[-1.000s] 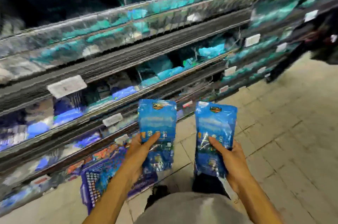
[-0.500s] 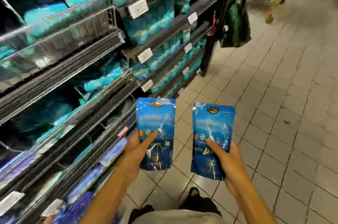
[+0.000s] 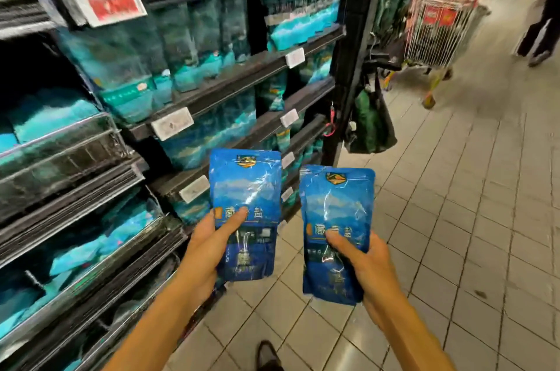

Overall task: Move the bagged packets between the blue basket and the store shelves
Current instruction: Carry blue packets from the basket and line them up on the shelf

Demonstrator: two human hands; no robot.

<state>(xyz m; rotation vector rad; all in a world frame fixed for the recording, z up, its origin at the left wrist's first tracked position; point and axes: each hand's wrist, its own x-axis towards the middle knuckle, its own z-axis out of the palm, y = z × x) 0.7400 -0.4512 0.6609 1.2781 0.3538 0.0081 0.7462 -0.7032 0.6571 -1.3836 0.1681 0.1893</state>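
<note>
Each of my hands holds one blue bagged packet upright in front of me. My left hand (image 3: 209, 246) grips the lower half of the left packet (image 3: 245, 185), thumb across its front. My right hand (image 3: 360, 261) grips the right packet (image 3: 336, 207) the same way. Both packets hang over the tiled aisle, just right of the store shelves (image 3: 230, 82), which are stocked with teal and blue bags. The blue basket is out of view.
Black shelf upright (image 3: 348, 67) ends the rack, with a dark green bag (image 3: 369, 125) hanging from it. A wire trolley (image 3: 436, 34) stands further up the aisle, and a person's legs (image 3: 542, 21) are at far right. My shoe (image 3: 268, 355) shows below.
My view has swung up and to the right along the aisle; the blue basket on the floor has dropped out of sight. Both hands still hold their packets the same way.
</note>
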